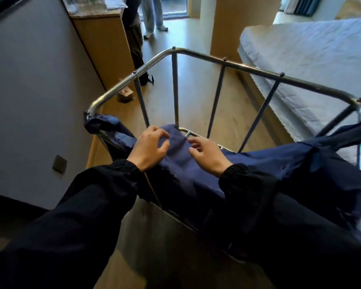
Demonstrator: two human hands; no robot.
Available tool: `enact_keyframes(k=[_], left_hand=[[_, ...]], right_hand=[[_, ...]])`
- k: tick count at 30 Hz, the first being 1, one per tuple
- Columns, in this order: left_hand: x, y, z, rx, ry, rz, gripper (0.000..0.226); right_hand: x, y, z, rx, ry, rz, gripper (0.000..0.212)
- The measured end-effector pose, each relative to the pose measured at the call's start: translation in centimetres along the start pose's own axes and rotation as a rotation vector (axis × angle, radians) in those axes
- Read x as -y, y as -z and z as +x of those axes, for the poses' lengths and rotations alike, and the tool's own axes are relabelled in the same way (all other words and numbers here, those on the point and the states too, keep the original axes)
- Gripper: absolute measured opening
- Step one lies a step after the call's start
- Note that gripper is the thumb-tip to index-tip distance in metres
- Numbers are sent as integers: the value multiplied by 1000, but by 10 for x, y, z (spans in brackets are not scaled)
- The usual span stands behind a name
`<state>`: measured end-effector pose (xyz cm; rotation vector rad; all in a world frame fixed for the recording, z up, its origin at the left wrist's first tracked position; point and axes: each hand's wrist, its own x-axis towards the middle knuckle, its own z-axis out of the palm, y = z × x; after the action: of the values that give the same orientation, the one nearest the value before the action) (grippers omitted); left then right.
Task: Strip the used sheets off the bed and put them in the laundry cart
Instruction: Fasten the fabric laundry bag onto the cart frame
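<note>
Head view: both hands at the laundry cart (248, 68)

On the navy bag (258, 163) draped across its frame, the left hand (148, 149) bends its fingers down, grip uncertain; the right hand (206, 155) rests loose-fingered beside it. The white-covered bed (311, 59) lies just right.

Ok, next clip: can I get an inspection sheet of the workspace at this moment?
Surface: wood-look floor, visible through the cart's bars.
Job's things: laundry cart, a metal frame; navy cloth bunched across its near rail and attached at the corners. No sheets seen in the cart. The bed shows a quilted white top, with no loose sheets seen.
Clutter: small object on the floor by the wall, too blurred to identify.
Grippers: left hand and right hand rest on the navy cloth with fingers bent; grip unclear.
Cables: nothing seen.
Surroundings: wooden cabinet on the left, wall plate, another person standing at the far end.
</note>
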<state>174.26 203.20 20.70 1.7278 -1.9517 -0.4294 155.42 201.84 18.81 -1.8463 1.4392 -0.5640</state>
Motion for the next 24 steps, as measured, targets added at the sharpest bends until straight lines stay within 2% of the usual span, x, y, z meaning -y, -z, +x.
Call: enact_keyframes(k=[5,10,17,20,24], left_hand=[[-40,-30,13,119,-37,-42,20],[-62,-70,30,240,28,-181,21],[-68,-120,63,429,-10,-207,20],[-68,-142,71,530,-14,-216,20],[-57,-173,74,737,-17,-95,23]], right_hand=[[-56,43,-35,15,-200,62,36],[-111,66,-56,-102,-429,254,32],[-171,73,-71,-178,-640,337,30],[-190,64,-73,-145,-704,333,32],[-213,44,-78,-18,-742,250,42]])
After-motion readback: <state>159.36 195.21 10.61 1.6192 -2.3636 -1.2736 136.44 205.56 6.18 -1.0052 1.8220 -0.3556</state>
